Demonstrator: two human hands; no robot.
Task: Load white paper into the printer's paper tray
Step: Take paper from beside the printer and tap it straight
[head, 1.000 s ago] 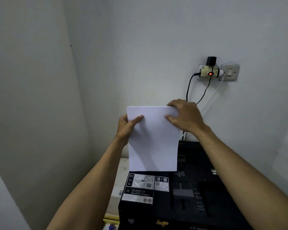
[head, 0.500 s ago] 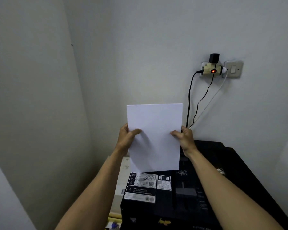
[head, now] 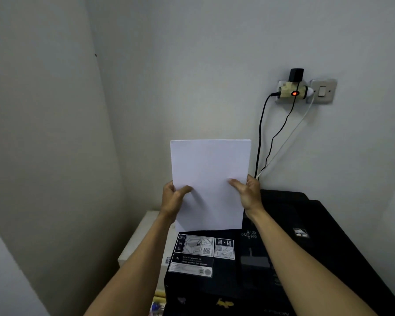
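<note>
While both hands steady it: the white paper [head: 210, 183] stands upright over the rear of the black printer [head: 283, 258], its lower edge at or in the rear feed slot; the slot itself is hidden behind the sheets.
Left hand [head: 172, 200]: clamped on the stack's 9 o'clock edge, thumb across the front face, fingers behind.
Right hand [head: 249, 193]: clamped on the 3 o'clock edge, thumb on the front, mirroring the other.
Why held so: a grip on both side edges probably keeps the sheets square and stops them bowing as they go down.
Paper tray: at 12 o'clock on the printer, behind the instruction labels [head: 203, 247].
Step, as judged: feeding the stack down; not yet seated.
Surroundings: a wall socket [head: 292, 92] with cables at 1 o'clock from the paper; a pale cabinet [head: 141, 238] at 9 o'clock from the printer.
</note>
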